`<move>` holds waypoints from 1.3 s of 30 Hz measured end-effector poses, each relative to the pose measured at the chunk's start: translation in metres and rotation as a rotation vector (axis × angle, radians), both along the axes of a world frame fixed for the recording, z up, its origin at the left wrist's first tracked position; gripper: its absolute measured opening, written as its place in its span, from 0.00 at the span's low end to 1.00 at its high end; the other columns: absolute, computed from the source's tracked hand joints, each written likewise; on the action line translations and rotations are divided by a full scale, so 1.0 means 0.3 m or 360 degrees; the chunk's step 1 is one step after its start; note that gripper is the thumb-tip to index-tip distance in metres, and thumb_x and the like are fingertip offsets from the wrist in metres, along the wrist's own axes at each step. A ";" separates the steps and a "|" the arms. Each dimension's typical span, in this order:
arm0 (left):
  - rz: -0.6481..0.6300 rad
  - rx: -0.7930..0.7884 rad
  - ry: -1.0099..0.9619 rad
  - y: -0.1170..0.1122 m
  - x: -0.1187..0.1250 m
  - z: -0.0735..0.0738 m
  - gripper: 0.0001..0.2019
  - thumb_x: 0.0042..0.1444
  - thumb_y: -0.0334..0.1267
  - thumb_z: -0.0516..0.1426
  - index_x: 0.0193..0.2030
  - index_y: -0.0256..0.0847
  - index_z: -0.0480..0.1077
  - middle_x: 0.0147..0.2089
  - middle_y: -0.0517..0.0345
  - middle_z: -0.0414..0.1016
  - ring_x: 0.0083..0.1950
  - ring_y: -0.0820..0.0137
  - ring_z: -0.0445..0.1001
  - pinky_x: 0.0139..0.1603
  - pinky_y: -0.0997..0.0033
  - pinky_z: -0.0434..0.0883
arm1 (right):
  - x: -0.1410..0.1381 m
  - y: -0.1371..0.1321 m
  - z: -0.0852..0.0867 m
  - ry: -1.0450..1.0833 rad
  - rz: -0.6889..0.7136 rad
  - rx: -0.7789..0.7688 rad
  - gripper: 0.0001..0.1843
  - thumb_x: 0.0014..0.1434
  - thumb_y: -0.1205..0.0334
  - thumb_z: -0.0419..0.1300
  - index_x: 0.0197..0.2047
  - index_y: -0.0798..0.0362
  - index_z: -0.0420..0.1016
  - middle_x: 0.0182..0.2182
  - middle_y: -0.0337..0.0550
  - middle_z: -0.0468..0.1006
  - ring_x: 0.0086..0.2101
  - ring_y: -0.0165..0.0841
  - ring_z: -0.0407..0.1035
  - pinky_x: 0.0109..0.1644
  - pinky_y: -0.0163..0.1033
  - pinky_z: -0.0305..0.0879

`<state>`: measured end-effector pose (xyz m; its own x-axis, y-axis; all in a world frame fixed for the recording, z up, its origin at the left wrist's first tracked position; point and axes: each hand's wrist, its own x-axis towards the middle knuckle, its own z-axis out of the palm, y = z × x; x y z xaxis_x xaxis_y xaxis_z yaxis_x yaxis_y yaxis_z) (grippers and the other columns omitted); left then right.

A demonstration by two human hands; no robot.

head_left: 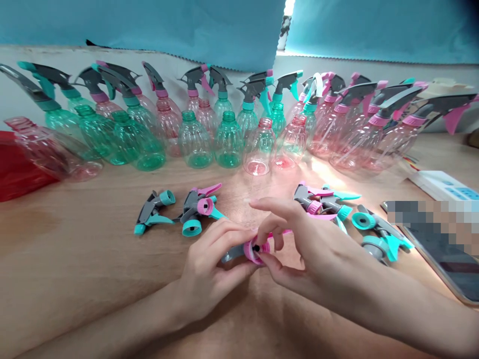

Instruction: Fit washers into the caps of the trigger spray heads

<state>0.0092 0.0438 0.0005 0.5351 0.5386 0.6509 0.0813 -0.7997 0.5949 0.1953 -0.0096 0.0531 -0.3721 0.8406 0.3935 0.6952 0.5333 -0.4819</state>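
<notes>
Above the table, my left hand grips a trigger spray head with a pink collar, its fingers and thumb wrapped round the grey body. The collar's open end faces me, and a dark hole shows inside. At that opening, my right hand has its thumb and a bent finger brought together, while its index finger stretches out above. Anything small between those fingertips is too hidden to make out. Loose spray heads with pink and turquoise parts lie to the left and to the right of my hands.
Clear green bottles and pink bottles stand along the back, several with spray heads fitted. A phone and a white power strip lie at right. At far left is a red bag. Blue cloth hangs behind.
</notes>
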 end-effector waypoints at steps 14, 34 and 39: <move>0.0106 0.0080 0.0043 -0.011 -0.006 -0.010 0.13 0.56 0.32 0.61 0.49 0.40 0.69 0.40 0.54 0.74 0.41 0.67 0.72 0.41 0.67 0.71 | -0.021 -0.024 0.000 -0.0049 -0.0133 0.0089 0.22 0.60 0.70 0.56 0.56 0.50 0.59 0.40 0.40 0.78 0.39 0.32 0.74 0.38 0.36 0.67; 0.0252 0.0094 0.0103 -0.104 -0.079 0.049 0.13 0.55 0.27 0.58 0.46 0.41 0.67 0.40 0.54 0.74 0.42 0.65 0.74 0.41 0.65 0.73 | -0.033 -0.057 0.020 -0.0127 0.0165 0.0151 0.10 0.61 0.68 0.56 0.46 0.50 0.66 0.35 0.36 0.78 0.32 0.28 0.72 0.29 0.32 0.63; 0.0555 0.0110 0.0189 -0.129 -0.251 0.056 0.14 0.55 0.31 0.59 0.48 0.44 0.68 0.44 0.55 0.73 0.46 0.63 0.73 0.47 0.62 0.72 | -0.029 -0.067 0.016 -0.0215 0.0118 0.0135 0.11 0.61 0.65 0.56 0.47 0.48 0.65 0.35 0.36 0.77 0.30 0.29 0.72 0.26 0.32 0.62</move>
